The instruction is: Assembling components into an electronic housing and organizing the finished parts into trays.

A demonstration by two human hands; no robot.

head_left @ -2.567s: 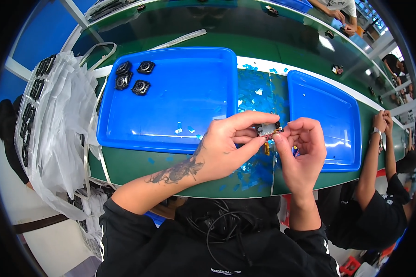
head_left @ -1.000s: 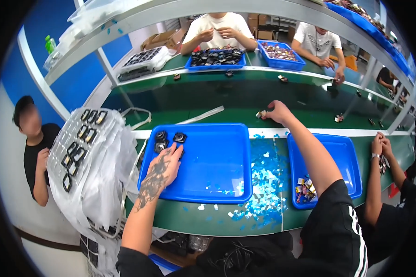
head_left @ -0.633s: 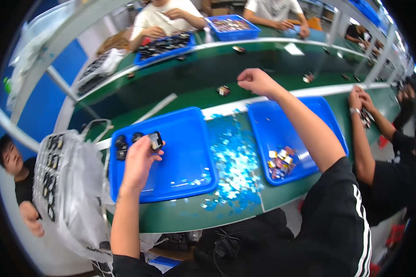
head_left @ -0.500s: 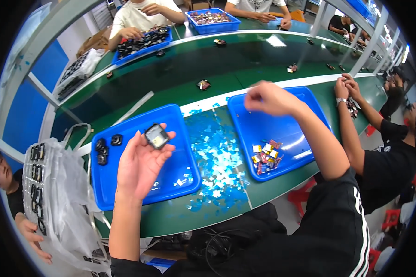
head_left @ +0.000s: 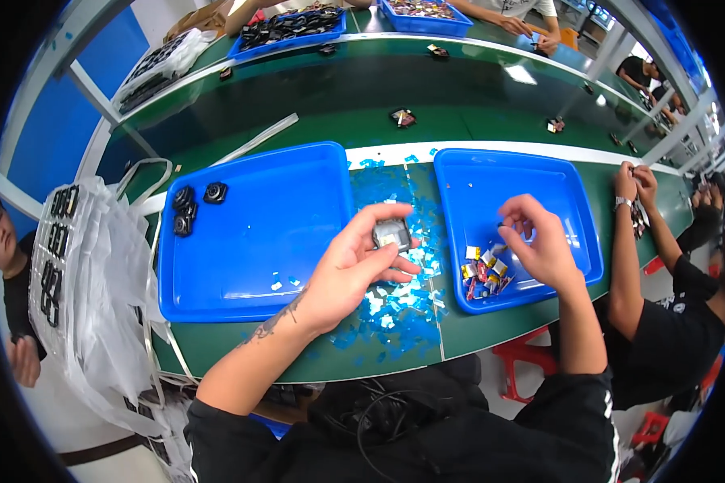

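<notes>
My left hand (head_left: 338,278) is closed on a small black square casing (head_left: 391,234) with a greyish inner face and a pale patch. It holds the casing above the table strip between the two blue trays. Over the right blue tray (head_left: 514,163) hovers my right hand (head_left: 542,245), its fingers curled but apart, with nothing visible in them. Just left of that hand, a small heap of silver-and-yellow battery packs with reddish parts (head_left: 483,274) lies in the tray's near left corner. Several black round-lensed units (head_left: 185,213) sit in the far left corner of the left blue tray (head_left: 250,310).
Blue and white film scraps (head_left: 391,310) cover the green table between the trays. A conveyor belt (head_left: 330,105) carrying scattered small parts runs behind. White plastic packing with black pieces (head_left: 89,290) stands at left. Co-workers sit across the belt and at right.
My left hand has moved right with the casing, from over the left tray to over the scraps. My right hand has come nearer, from the right tray's far edge toward the battery packs.
</notes>
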